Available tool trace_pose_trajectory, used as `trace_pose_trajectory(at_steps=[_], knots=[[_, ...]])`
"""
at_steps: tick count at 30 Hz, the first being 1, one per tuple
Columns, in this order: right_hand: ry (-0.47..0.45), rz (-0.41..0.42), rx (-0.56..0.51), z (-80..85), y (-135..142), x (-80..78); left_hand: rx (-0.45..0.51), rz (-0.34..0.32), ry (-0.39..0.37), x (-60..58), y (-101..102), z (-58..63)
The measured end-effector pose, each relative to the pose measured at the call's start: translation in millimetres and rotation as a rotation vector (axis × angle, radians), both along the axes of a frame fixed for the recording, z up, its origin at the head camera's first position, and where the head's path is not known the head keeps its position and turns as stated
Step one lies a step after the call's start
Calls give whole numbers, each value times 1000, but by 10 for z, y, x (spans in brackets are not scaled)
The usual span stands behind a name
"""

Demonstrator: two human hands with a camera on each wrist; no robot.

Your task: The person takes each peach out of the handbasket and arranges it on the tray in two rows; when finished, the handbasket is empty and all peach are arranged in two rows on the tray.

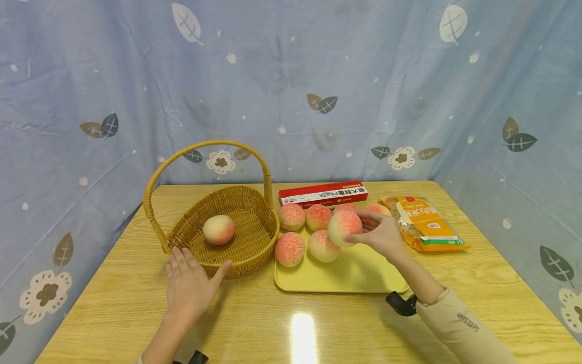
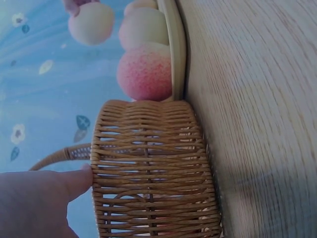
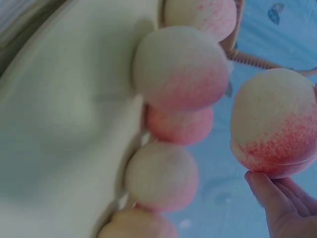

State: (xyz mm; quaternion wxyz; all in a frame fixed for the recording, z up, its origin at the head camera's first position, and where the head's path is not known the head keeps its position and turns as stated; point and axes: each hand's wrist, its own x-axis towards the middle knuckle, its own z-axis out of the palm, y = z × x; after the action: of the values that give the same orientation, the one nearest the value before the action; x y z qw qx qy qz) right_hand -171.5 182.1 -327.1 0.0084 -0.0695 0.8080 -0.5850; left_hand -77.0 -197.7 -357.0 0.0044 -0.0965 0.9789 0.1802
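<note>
My right hand (image 1: 384,235) grips a pink-and-cream peach (image 1: 345,228) between thumb and fingers, raised above the yellow tray (image 1: 341,280). In the right wrist view that same peach (image 3: 275,124) hangs apart from the others. Several more peaches (image 1: 290,249) lie on the tray's left and back parts. A woven basket (image 1: 254,258) with a tall arched handle stands to the left, one peach (image 1: 219,230) inside it. At the basket's front left rim is my left hand (image 1: 191,288), fingers straight and thumb spread. In the left wrist view its thumb touches or nearly touches the wicker side (image 2: 148,168).
Behind the tray lies a red pasta box (image 1: 323,194). An orange bag of dry food (image 1: 425,222) rests right of the tray. A blue patterned curtain (image 1: 291,101) closes off the back and sides of the wooden table (image 1: 245,323).
</note>
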Motion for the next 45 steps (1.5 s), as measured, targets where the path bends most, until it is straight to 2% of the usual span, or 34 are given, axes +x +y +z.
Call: trace_pose_trajectory(at_steps=[6, 12, 24, 30, 34, 39, 45], knots=[[-38, -49, 70, -85, 174, 7, 12, -2, -9, 7, 8, -18], [-72, -50, 164, -171, 277, 21, 17, -4, -12, 9, 8, -41], [-67, -49, 305, -402, 265, -26, 4, -10, -23, 25, 0, -24], [-77, -49, 306, -475, 228, -77, 5, -7, -24, 21, -11, -14], [-99, -25, 303, -486, 224, -77, 13, -5, -33, 24, -9, -19], [-122, 58, 322, -456, 285, -112, 9, -10, -28, 17, -2, -13], [-205, 153, 255, -420, 376, -203, 9, -16, 6, -18, 2, 18]])
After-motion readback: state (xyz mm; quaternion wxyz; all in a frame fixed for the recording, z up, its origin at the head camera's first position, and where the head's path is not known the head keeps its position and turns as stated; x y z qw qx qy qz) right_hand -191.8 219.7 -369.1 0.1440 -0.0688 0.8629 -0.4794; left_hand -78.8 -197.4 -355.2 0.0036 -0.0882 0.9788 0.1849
